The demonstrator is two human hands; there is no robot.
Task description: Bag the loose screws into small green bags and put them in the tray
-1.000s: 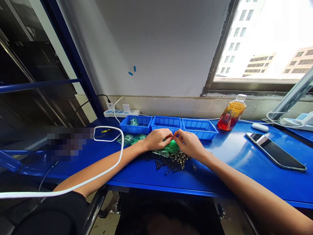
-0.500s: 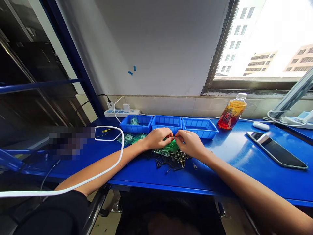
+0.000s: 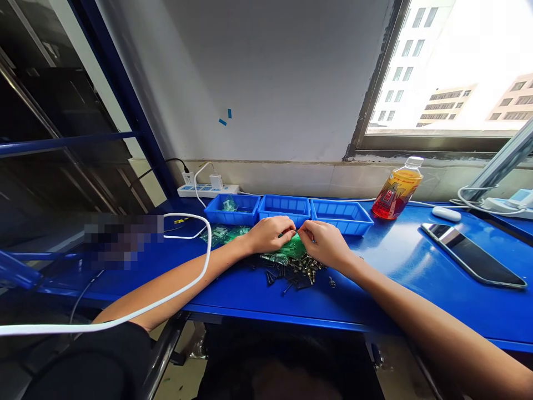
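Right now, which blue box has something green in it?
The left blue box, nearest the white power strip. A see-through greenish packet lies inside; none shows in the middle box or right box.

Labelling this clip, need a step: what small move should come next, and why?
Probably ease the right hand slightly away from the left hand, to expose whatever is between them. Their fingertips nearly meet above the green plastic bag, by the pile of loose screws, and anything pinched there is too small to identify.
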